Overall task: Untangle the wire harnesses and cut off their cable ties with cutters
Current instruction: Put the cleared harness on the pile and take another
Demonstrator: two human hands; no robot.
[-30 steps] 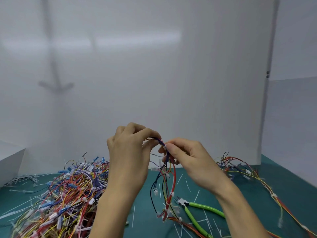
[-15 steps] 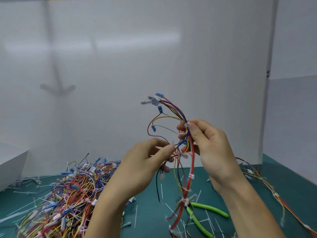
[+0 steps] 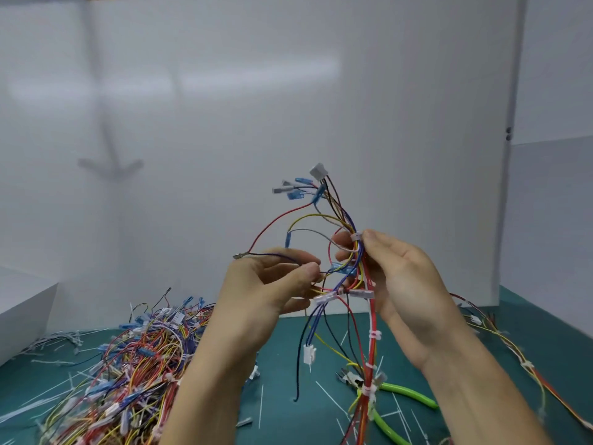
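Wire harness held up above worktop. Right grip pinches bundle at white cable tie; left grip pinches loose strands, thumb to forefinger. Green-handled cutters lie on worktop below. Tangled harness pile at left.

At the centre a harness hangs above the mat. The left hand pinches its side wires at 9 o'clock of the bundle, and the right hand grips the trunk at 3 o'clock. Its tail hangs in front of the cutters, which lie on the mat at 5 o'clock. A pile of harnesses lies at 8 o'clock, a loose harness at 4 o'clock and a box at 9 o'clock. A wall panel stands behind everything.
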